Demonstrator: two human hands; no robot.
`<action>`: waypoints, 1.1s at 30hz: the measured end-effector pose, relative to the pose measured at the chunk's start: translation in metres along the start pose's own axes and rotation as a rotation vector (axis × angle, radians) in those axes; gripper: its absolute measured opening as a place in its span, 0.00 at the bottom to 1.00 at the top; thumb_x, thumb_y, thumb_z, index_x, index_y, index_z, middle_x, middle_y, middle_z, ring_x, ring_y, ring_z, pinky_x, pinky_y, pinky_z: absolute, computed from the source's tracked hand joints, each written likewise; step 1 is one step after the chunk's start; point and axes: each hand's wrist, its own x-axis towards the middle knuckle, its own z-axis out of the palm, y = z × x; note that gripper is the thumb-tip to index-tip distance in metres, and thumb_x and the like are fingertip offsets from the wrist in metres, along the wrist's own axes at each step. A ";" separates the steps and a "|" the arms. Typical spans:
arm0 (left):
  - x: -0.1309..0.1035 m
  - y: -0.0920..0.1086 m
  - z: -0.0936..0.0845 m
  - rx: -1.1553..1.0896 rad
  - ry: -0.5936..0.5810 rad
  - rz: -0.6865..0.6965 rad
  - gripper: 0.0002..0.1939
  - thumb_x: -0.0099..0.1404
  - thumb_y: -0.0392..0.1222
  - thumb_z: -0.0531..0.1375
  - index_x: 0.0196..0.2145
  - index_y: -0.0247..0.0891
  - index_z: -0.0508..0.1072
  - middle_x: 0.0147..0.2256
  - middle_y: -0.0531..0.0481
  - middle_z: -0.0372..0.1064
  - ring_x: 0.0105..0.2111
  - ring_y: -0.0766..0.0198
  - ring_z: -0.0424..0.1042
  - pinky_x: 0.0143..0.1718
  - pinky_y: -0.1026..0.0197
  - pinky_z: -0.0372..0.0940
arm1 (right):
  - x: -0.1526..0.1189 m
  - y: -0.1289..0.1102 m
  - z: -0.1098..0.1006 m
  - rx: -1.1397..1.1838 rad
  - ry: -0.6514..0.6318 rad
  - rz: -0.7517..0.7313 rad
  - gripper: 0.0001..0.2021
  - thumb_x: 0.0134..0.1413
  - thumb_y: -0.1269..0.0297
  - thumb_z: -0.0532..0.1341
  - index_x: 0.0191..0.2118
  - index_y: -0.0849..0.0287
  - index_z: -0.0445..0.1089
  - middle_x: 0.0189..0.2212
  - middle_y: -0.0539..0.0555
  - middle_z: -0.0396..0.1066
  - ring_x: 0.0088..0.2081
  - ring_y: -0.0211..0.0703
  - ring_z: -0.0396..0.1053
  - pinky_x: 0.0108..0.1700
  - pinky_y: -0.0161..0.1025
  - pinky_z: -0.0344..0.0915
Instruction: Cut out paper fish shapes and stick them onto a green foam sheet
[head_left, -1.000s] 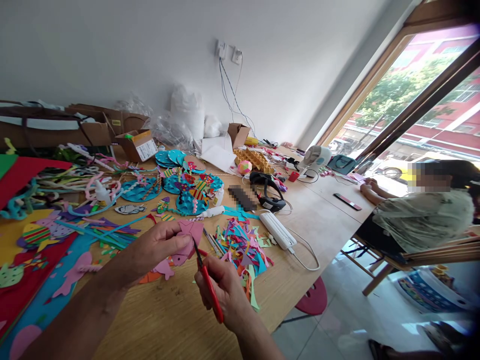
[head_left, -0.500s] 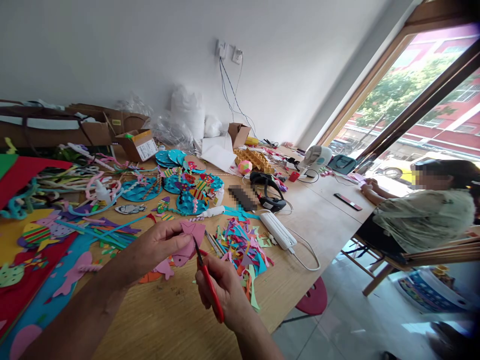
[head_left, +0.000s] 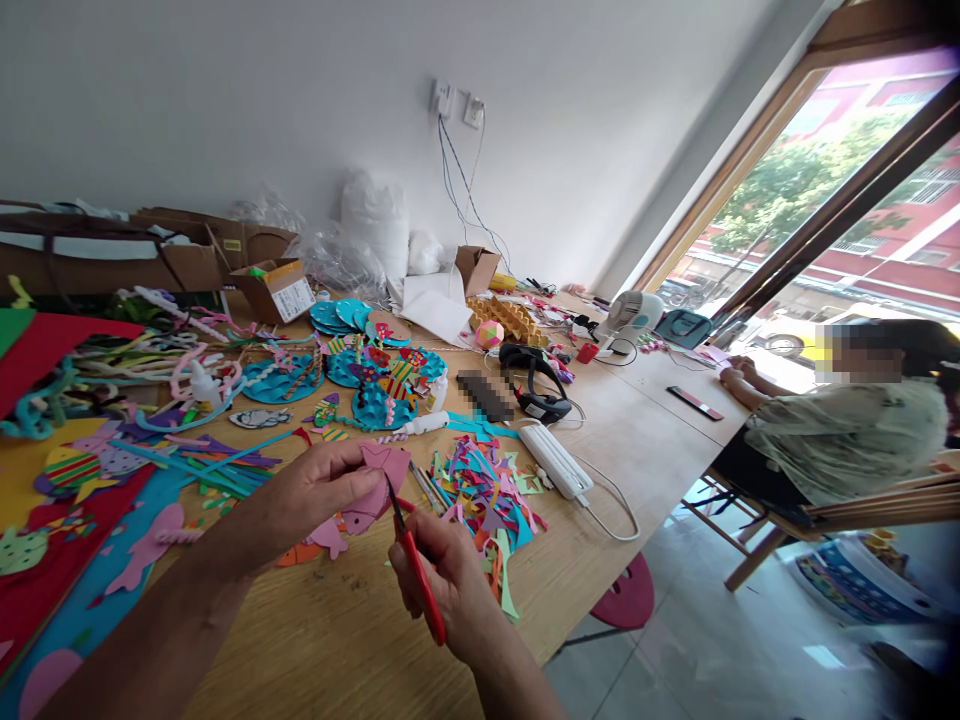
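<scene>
A piece of pink craft sheet (head_left: pixel 386 462) with a fish outline drawn on it is pinched between the thumb and fingers of my left hand (head_left: pixel 319 495). My right hand (head_left: pixel 450 570) grips red-handled scissors (head_left: pixel 421 580), whose dark blades lie against the sheet's lower right side. Whether the blades are parted is hard to make out. Beneath the sheet, pink and orange cut shapes (head_left: pixel 328 538) lie on the wooden table (head_left: pixel 337 630). Right of my hands is a heap of coloured paper scraps (head_left: pixel 487 480).
Blue discs with fish decorations (head_left: pixel 384 405), pipe cleaners (head_left: pixel 135 335) and a glue bottle (head_left: pixel 202 383) spread across the left and back. A white power strip (head_left: pixel 555 460) lies to the right with its cable. Another person (head_left: pixel 847 430) sits at the far right end.
Almost nothing differs. The scissors and my right hand have shifted very slightly left, with the blades still at the pink sheet.
</scene>
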 end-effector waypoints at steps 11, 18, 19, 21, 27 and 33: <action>0.000 -0.008 -0.003 -0.084 -0.064 -0.075 0.13 0.61 0.52 0.59 0.35 0.39 0.72 0.24 0.56 0.63 0.22 0.69 0.58 0.22 0.68 0.56 | 0.000 0.000 0.000 0.050 -0.018 -0.011 0.19 0.53 0.52 0.60 0.22 0.58 0.57 0.13 0.43 0.55 0.15 0.29 0.52 0.17 0.27 0.48; -0.001 -0.007 -0.002 -0.088 -0.060 -0.085 0.14 0.60 0.52 0.59 0.35 0.39 0.73 0.24 0.56 0.63 0.23 0.69 0.58 0.23 0.68 0.57 | -0.002 -0.002 0.001 0.053 -0.018 -0.014 0.21 0.52 0.49 0.61 0.21 0.58 0.57 0.12 0.43 0.54 0.14 0.29 0.52 0.16 0.27 0.48; -0.001 -0.007 -0.003 -0.081 -0.055 -0.084 0.14 0.60 0.53 0.59 0.36 0.39 0.73 0.25 0.56 0.63 0.23 0.68 0.59 0.23 0.68 0.57 | -0.002 -0.002 0.000 0.050 -0.018 -0.013 0.21 0.52 0.48 0.61 0.21 0.58 0.57 0.12 0.43 0.54 0.14 0.29 0.52 0.16 0.27 0.48; 0.000 -0.007 -0.004 -0.059 -0.033 -0.060 0.14 0.60 0.53 0.59 0.37 0.40 0.73 0.27 0.55 0.66 0.26 0.67 0.61 0.26 0.68 0.59 | -0.002 -0.004 -0.001 0.045 -0.016 -0.009 0.21 0.52 0.48 0.61 0.21 0.58 0.56 0.12 0.43 0.54 0.14 0.29 0.52 0.16 0.27 0.48; 0.000 -0.007 -0.006 0.000 -0.031 0.035 0.12 0.63 0.50 0.57 0.33 0.40 0.73 0.28 0.57 0.65 0.28 0.68 0.61 0.28 0.69 0.57 | 0.001 -0.005 -0.001 0.051 -0.016 0.001 0.21 0.51 0.46 0.60 0.21 0.58 0.57 0.12 0.43 0.55 0.14 0.29 0.52 0.16 0.28 0.49; 0.001 -0.011 -0.008 0.064 -0.024 0.040 0.11 0.64 0.50 0.56 0.35 0.42 0.73 0.30 0.57 0.67 0.29 0.67 0.62 0.28 0.68 0.58 | -0.001 -0.003 0.001 0.060 -0.016 0.017 0.20 0.51 0.48 0.61 0.21 0.58 0.58 0.12 0.44 0.56 0.14 0.30 0.52 0.16 0.28 0.49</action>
